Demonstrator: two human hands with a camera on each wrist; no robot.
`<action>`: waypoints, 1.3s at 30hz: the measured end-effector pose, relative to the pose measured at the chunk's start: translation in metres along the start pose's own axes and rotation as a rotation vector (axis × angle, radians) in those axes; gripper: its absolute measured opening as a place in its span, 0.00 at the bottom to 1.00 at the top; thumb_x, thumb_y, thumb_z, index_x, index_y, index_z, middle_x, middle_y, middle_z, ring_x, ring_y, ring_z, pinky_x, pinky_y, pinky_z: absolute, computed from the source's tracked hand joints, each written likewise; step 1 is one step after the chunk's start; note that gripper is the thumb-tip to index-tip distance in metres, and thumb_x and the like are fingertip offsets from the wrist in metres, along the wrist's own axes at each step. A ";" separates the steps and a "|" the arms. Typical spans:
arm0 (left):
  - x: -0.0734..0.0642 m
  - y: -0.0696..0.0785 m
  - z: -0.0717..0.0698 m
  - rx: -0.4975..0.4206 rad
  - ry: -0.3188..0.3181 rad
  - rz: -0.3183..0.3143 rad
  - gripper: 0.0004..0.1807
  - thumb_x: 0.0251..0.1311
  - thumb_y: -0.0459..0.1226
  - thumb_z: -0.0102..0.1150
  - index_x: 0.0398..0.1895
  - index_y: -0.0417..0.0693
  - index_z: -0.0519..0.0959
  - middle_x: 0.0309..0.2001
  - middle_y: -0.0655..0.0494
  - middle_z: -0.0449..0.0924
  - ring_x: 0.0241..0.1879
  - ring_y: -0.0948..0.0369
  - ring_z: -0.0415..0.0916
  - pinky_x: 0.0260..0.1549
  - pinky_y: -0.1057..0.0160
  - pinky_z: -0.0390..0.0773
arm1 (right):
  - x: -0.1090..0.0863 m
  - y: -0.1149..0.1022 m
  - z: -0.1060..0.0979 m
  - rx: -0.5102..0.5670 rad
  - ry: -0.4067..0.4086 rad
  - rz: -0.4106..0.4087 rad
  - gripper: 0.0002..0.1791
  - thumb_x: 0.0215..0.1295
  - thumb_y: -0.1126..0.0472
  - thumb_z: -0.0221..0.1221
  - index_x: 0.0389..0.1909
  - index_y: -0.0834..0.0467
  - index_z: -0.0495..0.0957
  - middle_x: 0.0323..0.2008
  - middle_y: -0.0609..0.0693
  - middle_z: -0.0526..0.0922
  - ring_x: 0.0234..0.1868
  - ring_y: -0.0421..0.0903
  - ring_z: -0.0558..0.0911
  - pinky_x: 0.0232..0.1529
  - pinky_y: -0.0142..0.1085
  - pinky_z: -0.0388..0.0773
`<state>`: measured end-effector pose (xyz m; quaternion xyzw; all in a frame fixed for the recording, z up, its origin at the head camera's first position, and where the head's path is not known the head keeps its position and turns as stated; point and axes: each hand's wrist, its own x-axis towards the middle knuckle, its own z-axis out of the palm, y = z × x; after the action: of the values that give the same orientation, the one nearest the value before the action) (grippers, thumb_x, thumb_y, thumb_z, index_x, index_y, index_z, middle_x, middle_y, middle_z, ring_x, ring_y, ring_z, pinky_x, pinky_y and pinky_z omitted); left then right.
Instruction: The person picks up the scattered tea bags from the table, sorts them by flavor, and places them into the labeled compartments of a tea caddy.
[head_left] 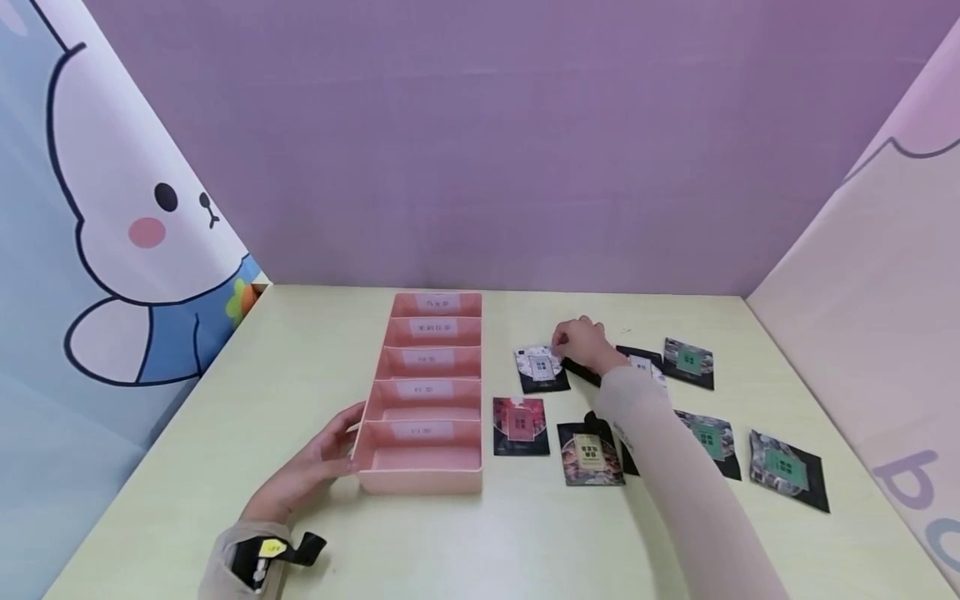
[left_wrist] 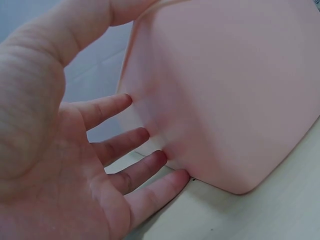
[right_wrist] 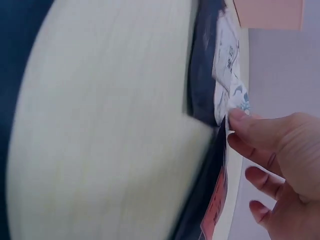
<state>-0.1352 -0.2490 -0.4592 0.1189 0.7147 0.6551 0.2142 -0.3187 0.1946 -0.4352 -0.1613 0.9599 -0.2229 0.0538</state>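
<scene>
A pink divided box (head_left: 420, 482) with several labelled compartments stands left of the table's middle. My left hand (head_left: 318, 462) rests against its left side; in the left wrist view the straight fingertips (left_wrist: 158, 157) touch the pink wall and the thumb reaches the rim. To the box's right, my right hand (head_left: 587, 343) pinches the right edge of a white-patterned tea sachet (head_left: 542, 369) between thumb and forefinger. Below that hand in the right wrist view is a black sachet with a red label (right_wrist: 214, 202), mostly hidden by the hand in the head view.
Around the right arm lie a red sachet (head_left: 521, 427), a brown sachet (head_left: 591, 456) and several green-labelled sachets (head_left: 789, 471). The forearm covers parts of some. A purple backdrop (head_left: 510, 167) closes the table's far edge, with printed side panels (head_left: 885, 333).
</scene>
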 end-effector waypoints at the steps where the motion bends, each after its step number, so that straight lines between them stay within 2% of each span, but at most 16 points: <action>1: 0.000 0.000 0.000 -0.001 0.002 -0.001 0.43 0.67 0.35 0.57 0.80 0.50 0.46 0.78 0.44 0.44 0.73 0.47 0.50 0.66 0.46 0.58 | 0.000 0.000 0.000 0.033 0.011 -0.002 0.03 0.66 0.65 0.62 0.33 0.59 0.83 0.34 0.51 0.85 0.43 0.54 0.76 0.57 0.56 0.66; 5: 0.000 -0.001 0.001 -0.006 0.008 -0.005 0.42 0.67 0.36 0.57 0.80 0.50 0.47 0.78 0.44 0.45 0.73 0.43 0.48 0.66 0.43 0.57 | 0.000 -0.002 -0.003 0.148 0.033 -0.013 0.05 0.67 0.67 0.60 0.35 0.64 0.83 0.36 0.56 0.85 0.37 0.50 0.81 0.43 0.46 0.79; 9: 0.000 -0.002 0.001 -0.016 0.011 0.009 0.43 0.66 0.34 0.57 0.80 0.48 0.46 0.78 0.44 0.44 0.73 0.43 0.46 0.68 0.38 0.53 | -0.001 -0.007 -0.011 0.183 0.028 0.007 0.05 0.68 0.68 0.59 0.36 0.65 0.83 0.35 0.56 0.85 0.35 0.49 0.81 0.39 0.42 0.79; 12: 0.001 -0.001 0.002 -0.029 0.012 0.005 0.44 0.66 0.34 0.58 0.80 0.48 0.46 0.78 0.44 0.42 0.74 0.42 0.44 0.68 0.35 0.48 | -0.003 -0.010 -0.015 0.220 0.015 0.029 0.05 0.68 0.68 0.59 0.36 0.65 0.83 0.35 0.56 0.85 0.35 0.50 0.82 0.39 0.42 0.80; 15: 0.001 0.001 0.002 -0.043 0.014 -0.011 0.44 0.66 0.35 0.58 0.80 0.49 0.46 0.78 0.44 0.42 0.74 0.43 0.44 0.69 0.35 0.48 | -0.006 -0.012 -0.018 0.297 -0.001 0.033 0.05 0.68 0.69 0.59 0.38 0.67 0.83 0.35 0.58 0.86 0.36 0.53 0.85 0.38 0.44 0.83; 21: 0.000 0.001 0.002 -0.050 0.012 -0.017 0.43 0.66 0.35 0.57 0.80 0.49 0.46 0.78 0.45 0.42 0.73 0.44 0.46 0.69 0.39 0.52 | -0.010 -0.016 -0.026 0.394 0.006 0.007 0.05 0.67 0.71 0.59 0.38 0.68 0.83 0.31 0.58 0.85 0.36 0.60 0.84 0.39 0.50 0.83; 25: 0.001 -0.001 0.001 -0.037 0.006 0.001 0.43 0.67 0.34 0.57 0.79 0.48 0.46 0.78 0.44 0.43 0.73 0.44 0.47 0.67 0.44 0.56 | -0.011 -0.021 -0.033 0.414 0.027 0.012 0.05 0.67 0.71 0.60 0.38 0.69 0.83 0.32 0.59 0.86 0.36 0.62 0.84 0.41 0.52 0.83; 30: 0.002 -0.002 0.001 -0.044 0.000 0.003 0.43 0.67 0.35 0.57 0.80 0.49 0.47 0.78 0.44 0.43 0.73 0.44 0.47 0.69 0.39 0.51 | -0.012 -0.030 -0.044 0.444 0.031 0.022 0.05 0.67 0.72 0.60 0.39 0.70 0.82 0.32 0.60 0.86 0.37 0.64 0.84 0.42 0.52 0.84; 36: 0.001 -0.001 0.002 -0.044 0.012 0.010 0.43 0.66 0.34 0.57 0.79 0.49 0.47 0.78 0.44 0.43 0.73 0.43 0.45 0.68 0.37 0.49 | -0.013 -0.045 -0.060 0.440 0.042 0.004 0.05 0.66 0.72 0.60 0.39 0.71 0.82 0.34 0.62 0.86 0.36 0.62 0.85 0.34 0.39 0.85; 39: 0.001 -0.001 0.002 -0.047 0.018 0.007 0.43 0.66 0.34 0.57 0.79 0.49 0.47 0.78 0.44 0.43 0.74 0.43 0.44 0.69 0.36 0.49 | -0.013 -0.052 -0.066 0.434 0.050 0.009 0.05 0.66 0.71 0.61 0.39 0.70 0.82 0.34 0.62 0.86 0.34 0.59 0.86 0.33 0.36 0.85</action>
<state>-0.1346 -0.2469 -0.4605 0.1105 0.7004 0.6737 0.2081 -0.3032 0.1825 -0.3525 -0.1362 0.8911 -0.4280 0.0645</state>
